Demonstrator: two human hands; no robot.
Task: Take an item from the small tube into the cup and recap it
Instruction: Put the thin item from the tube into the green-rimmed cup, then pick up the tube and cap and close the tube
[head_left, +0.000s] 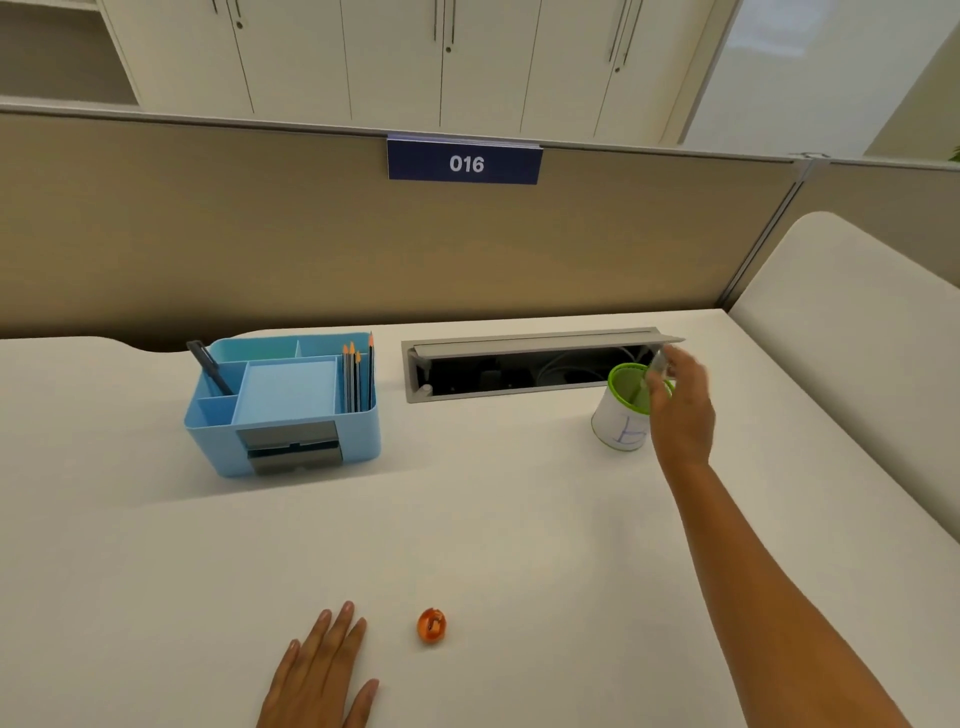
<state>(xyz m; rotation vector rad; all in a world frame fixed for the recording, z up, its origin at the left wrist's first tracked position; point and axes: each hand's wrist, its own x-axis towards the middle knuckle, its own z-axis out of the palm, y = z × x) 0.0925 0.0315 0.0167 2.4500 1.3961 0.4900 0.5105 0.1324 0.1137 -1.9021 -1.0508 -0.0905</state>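
Two bare hands show over the white desk (519, 519). At right of centre, the right hand (683, 410) pinches a small clear tube (658, 364), tilted over the rim of the green-lined white cup (623, 410). Low in the frame, the left hand (322, 670) lies flat and open, holding nothing, just left of the orange cap (431, 626). A blue organiser (283, 402) sits at mid-left.

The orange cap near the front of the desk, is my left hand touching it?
Apart. The head view shows bare desk between the left hand, lying flat, and the orange cap to its right.
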